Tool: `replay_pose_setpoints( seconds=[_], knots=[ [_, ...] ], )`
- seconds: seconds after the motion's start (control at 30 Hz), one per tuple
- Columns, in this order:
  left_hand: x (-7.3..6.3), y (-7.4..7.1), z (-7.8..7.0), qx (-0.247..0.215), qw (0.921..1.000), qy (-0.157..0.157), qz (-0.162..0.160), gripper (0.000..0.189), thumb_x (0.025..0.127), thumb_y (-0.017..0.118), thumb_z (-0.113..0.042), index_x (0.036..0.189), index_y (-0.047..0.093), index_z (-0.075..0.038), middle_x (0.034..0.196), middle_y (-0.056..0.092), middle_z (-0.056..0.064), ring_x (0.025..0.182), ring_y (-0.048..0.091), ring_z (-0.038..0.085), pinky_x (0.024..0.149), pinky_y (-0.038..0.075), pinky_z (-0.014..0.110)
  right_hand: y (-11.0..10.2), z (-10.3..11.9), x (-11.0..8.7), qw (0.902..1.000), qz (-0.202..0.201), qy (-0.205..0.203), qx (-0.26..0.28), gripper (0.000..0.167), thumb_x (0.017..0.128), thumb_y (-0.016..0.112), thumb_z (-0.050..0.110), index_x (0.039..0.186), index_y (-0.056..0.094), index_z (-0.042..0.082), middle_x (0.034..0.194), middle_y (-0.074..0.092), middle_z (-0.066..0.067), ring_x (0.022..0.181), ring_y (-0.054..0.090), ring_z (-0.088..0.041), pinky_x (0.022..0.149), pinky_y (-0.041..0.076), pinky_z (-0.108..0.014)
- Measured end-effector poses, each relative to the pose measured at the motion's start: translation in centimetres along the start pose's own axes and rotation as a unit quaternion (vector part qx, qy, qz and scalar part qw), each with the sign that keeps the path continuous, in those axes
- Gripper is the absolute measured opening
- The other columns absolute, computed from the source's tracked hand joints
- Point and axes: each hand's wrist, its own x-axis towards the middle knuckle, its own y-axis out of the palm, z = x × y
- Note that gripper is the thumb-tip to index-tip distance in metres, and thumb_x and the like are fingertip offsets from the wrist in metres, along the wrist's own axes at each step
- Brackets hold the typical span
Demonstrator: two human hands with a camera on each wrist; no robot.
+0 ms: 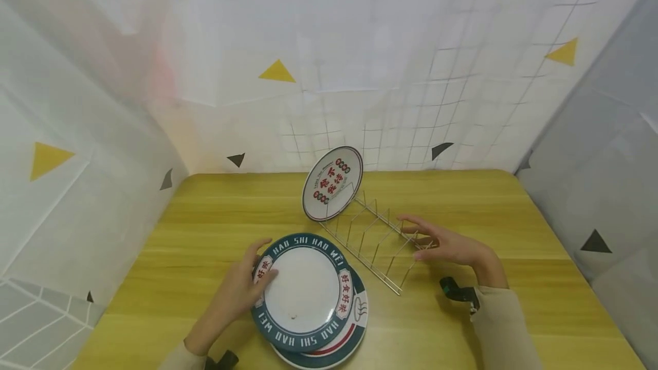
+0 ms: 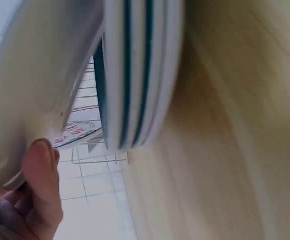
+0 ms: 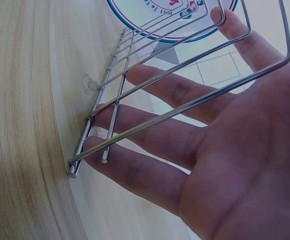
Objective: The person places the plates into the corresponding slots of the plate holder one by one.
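My left hand (image 1: 237,289) holds a round plate (image 1: 303,290) by its left edge, thumb over the rim and fingers underneath. The plate has a white centre and a dark green lettered rim. Seen from the left wrist, this plate (image 2: 32,85) is tilted up off a stack of plates (image 2: 134,75) lying on the table. My right hand (image 1: 452,246) is at the right end of a wire dish rack (image 1: 370,256). Its fingers (image 3: 150,127) are extended along the wires, near the rack's base bars. At the rack's far left end stands a decorated plate (image 1: 332,184), leaning back.
The rack sits diagonally on a wooden table (image 1: 216,216), behind and right of the stack. White sheeting (image 1: 360,113) with yellow and black triangles encloses the back and sides. Black wrist devices (image 1: 457,290) are worn at both sleeves.
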Motion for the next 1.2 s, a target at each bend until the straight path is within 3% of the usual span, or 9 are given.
replay_pose_setpoints(
  seconds=[0.17, 0.5, 0.67, 0.77, 0.97, 1.2],
  knots=[
    [0.4, -0.1, -0.4, -0.018, 0.9998, 0.003, 0.006, 0.077, 0.079, 0.081, -0.012, 0.142, 0.042, -0.034, 0.099, 0.07, 0.007, 0.071, 0.061, 0.012, 0.053, 0.051, 0.019, 0.1, 0.1, -0.1, 1.0, -0.001, 0.0, 0.0, 0.078, 0.096, 0.06, 0.01, 0.157, 0.014, 0.026, 0.155, 0.026, -0.028, 0.131, 0.035, -0.059, 0.097, 0.041, -0.066],
    [0.5, -0.5, -1.1, -0.038, 0.9984, 0.04, -0.015, 0.063, 0.082, 0.079, -0.011, 0.136, 0.053, -0.032, 0.086, 0.062, 0.0, 0.062, 0.058, 0.008, 0.052, 0.052, 0.02, 0.1, 0.1, 0.0, 1.0, 0.001, 0.001, 0.003, 0.078, 0.096, 0.059, 0.01, 0.156, 0.014, 0.032, 0.156, 0.025, -0.027, 0.133, 0.034, -0.058, 0.098, 0.039, -0.068],
    [0.7, -1.7, -1.9, -0.075, 0.9902, 0.096, -0.068, 0.059, 0.084, 0.076, -0.009, 0.135, 0.056, -0.029, 0.087, 0.067, 0.002, 0.059, 0.062, 0.005, 0.05, 0.054, 0.022, 0.0, 0.0, 0.1, 1.0, 0.001, 0.0, -0.001, 0.078, 0.096, 0.059, 0.01, 0.156, 0.013, 0.033, 0.156, 0.024, -0.027, 0.133, 0.034, -0.057, 0.099, 0.038, -0.068],
    [1.1, -2.6, -2.6, -0.093, 0.9833, 0.112, -0.109, 0.058, 0.084, 0.076, -0.007, 0.135, 0.057, -0.027, 0.09, 0.068, 0.003, 0.058, 0.063, 0.006, 0.05, 0.055, 0.024, -0.1, 0.0, 0.1, 1.0, 0.0, 0.001, -0.002, 0.078, 0.097, 0.059, 0.01, 0.156, 0.014, 0.033, 0.156, 0.024, -0.027, 0.133, 0.034, -0.057, 0.099, 0.038, -0.068],
    [1.9, -3.5, -3.6, -0.086, 0.9788, 0.112, -0.148, 0.057, 0.083, 0.077, -0.006, 0.133, 0.059, -0.027, 0.08, 0.063, 0.001, 0.053, 0.059, 0.007, 0.048, 0.053, 0.023, -0.1, 0.0, -0.1, 1.0, 0.001, 0.002, 0.001, 0.078, 0.097, 0.059, 0.011, 0.156, 0.014, 0.032, 0.156, 0.025, -0.027, 0.133, 0.035, -0.057, 0.099, 0.038, -0.068],
    [3.9, -4.4, -5.2, -0.072, 0.9622, 0.178, -0.193, 0.057, 0.082, 0.076, -0.002, 0.134, 0.059, -0.017, 0.077, 0.063, 0.004, 0.05, 0.055, 0.007, 0.045, 0.048, 0.016, -0.1, 0.0, -0.2, 1.0, -0.001, 0.004, 0.001, 0.077, 0.097, 0.058, 0.011, 0.157, 0.013, 0.028, 0.156, 0.025, -0.027, 0.132, 0.035, -0.057, 0.099, 0.039, -0.068]
  ],
)
